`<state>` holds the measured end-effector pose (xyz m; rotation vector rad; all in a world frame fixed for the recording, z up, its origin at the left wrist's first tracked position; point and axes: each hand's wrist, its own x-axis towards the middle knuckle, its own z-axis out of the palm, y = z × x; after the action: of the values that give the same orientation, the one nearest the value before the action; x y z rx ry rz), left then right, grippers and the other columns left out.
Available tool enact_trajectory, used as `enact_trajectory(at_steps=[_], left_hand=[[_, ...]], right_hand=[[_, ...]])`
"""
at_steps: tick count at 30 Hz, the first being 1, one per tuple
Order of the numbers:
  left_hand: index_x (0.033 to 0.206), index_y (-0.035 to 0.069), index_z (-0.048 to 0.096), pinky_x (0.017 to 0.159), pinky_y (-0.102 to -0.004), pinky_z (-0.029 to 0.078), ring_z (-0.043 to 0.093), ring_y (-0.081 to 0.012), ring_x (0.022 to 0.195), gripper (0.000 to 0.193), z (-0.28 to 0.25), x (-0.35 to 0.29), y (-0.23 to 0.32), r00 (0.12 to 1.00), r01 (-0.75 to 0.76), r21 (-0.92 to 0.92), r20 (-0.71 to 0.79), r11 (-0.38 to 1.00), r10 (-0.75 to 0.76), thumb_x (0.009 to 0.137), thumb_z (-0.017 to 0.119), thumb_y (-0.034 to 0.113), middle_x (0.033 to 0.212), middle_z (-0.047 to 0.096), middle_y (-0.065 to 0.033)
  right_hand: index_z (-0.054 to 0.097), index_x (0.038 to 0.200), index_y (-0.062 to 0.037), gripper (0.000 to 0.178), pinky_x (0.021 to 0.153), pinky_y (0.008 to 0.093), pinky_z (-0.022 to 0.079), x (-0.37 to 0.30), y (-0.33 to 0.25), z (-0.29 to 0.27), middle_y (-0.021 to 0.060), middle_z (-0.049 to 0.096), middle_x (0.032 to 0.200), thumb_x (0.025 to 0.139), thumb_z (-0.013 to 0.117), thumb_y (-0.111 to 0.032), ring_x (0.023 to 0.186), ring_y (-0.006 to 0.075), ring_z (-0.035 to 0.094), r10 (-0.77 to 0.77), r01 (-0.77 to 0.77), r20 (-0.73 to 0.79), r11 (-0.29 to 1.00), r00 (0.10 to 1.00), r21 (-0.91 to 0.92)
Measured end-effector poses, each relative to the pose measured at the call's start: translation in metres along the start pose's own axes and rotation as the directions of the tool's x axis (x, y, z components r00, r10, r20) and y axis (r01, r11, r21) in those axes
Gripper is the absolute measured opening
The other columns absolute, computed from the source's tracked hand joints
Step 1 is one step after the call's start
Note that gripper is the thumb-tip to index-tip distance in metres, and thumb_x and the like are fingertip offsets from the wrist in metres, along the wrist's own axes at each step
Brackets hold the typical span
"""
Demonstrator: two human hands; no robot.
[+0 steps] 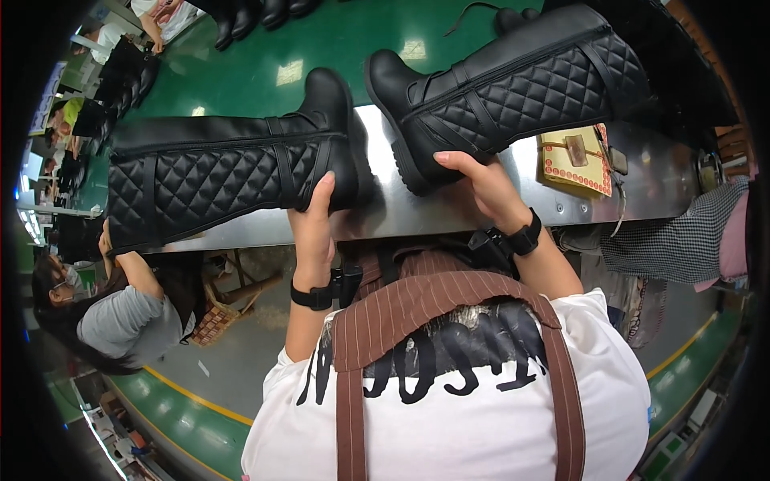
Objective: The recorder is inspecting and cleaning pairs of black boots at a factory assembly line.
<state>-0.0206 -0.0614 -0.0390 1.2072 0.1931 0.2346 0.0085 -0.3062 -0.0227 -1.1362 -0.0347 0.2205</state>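
Two tall black boots with quilted shafts, straps and side zips lie on their sides, soles facing each other. My left hand (314,220) grips the left quilted boot (216,172) near its heel, thumb on top and fingers hidden beneath. Its shaft points left, its toe away from me. My right hand (489,188) holds the right quilted boot (525,96) by the heel end, thumb laid over it, the other fingers mostly out of sight underneath. That boot's shaft slants up to the far right. A gap separates the two soles.
Below the boots runs a narrow metal bench (513,200). A yellow box (573,163) with a small brown piece on it sits at its right. Past the bench is a green surface (241,72) with more black boots (245,20). At left, a co-worker (120,309) is close by.
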Motion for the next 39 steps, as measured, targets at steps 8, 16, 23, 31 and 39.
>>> enact_trajectory(at_steps=[8, 16, 23, 31, 39], left_hand=[[0.129, -0.009, 0.046, 0.090, -0.0344, 0.046, 0.058, -0.0253, 0.103, 0.066, -0.019, 0.009, -0.008, 0.988, -0.091, 0.642, -0.036, 0.762, 0.149, 0.078, 0.078, 0.019, 0.117, 0.059, -0.0164], [0.119, 0.004, 0.040, 0.080, -0.0331, 0.041, 0.046, -0.0221, 0.095, 0.068, 0.014, -0.024, -0.023, 0.441, -0.840, 0.518, 0.473, 0.164, 0.763, 0.069, 0.084, 0.018, 0.111, 0.043, -0.0117], [0.150, 0.007, 0.020, 0.111, -0.0470, 0.028, 0.033, -0.0296, 0.137, 0.109, 0.104, 0.057, -0.039, 0.798, -0.461, 0.279, 0.545, 0.842, 0.257, 0.066, 0.086, 0.027, 0.147, 0.032, -0.0185], [0.132, -0.002, 0.048, 0.099, -0.0316, 0.044, 0.059, -0.0281, 0.114, 0.091, 0.160, 0.089, -0.041, 0.794, -0.412, 0.394, 0.598, 0.822, 0.111, 0.063, 0.087, 0.043, 0.116, 0.062, -0.0226], [0.103, -0.004, 0.061, 0.079, -0.0391, 0.053, 0.068, -0.0349, 0.087, 0.087, 0.206, 0.077, -0.030, 0.801, -0.574, 0.595, 0.549, 0.562, 0.238, 0.060, 0.075, 0.071, 0.090, 0.068, -0.0230]], right_hand=[[0.055, 0.125, 0.0005, 0.066, 0.093, 0.0330, 0.047, 0.004, -0.011, -0.042, 0.0130, 0.062, 0.116, 0.068, 0.081, -0.019, 0.106, 0.0220, 0.060, -0.092, 0.037, -0.070, 0.825, 0.993, -0.564], [0.056, 0.123, -0.0027, 0.065, 0.090, 0.0366, 0.047, -0.001, 0.010, -0.055, 0.0155, 0.053, 0.115, 0.070, 0.079, -0.030, 0.105, 0.0300, 0.057, -0.346, 0.241, 0.038, 0.566, 0.937, -0.789], [0.071, 0.104, -0.0041, 0.028, 0.077, 0.0272, 0.049, -0.043, -0.051, -0.126, 0.0063, 0.070, 0.095, 0.082, 0.074, -0.023, 0.089, 0.0144, 0.064, -0.347, 0.037, -0.148, 0.474, 0.926, -0.880], [0.054, 0.130, -0.0053, 0.069, 0.080, 0.0375, 0.052, -0.071, -0.107, -0.313, 0.0175, 0.066, 0.115, 0.077, 0.073, -0.046, 0.100, 0.0320, 0.065, -0.573, -0.780, -0.635, -0.012, 0.518, -0.625], [0.069, 0.101, -0.0012, 0.036, 0.070, 0.0298, 0.050, -0.069, -0.109, -0.309, 0.0061, 0.070, 0.082, 0.084, 0.074, -0.033, 0.076, 0.0168, 0.065, -0.671, -0.556, -0.507, 0.167, 0.541, -0.814]])
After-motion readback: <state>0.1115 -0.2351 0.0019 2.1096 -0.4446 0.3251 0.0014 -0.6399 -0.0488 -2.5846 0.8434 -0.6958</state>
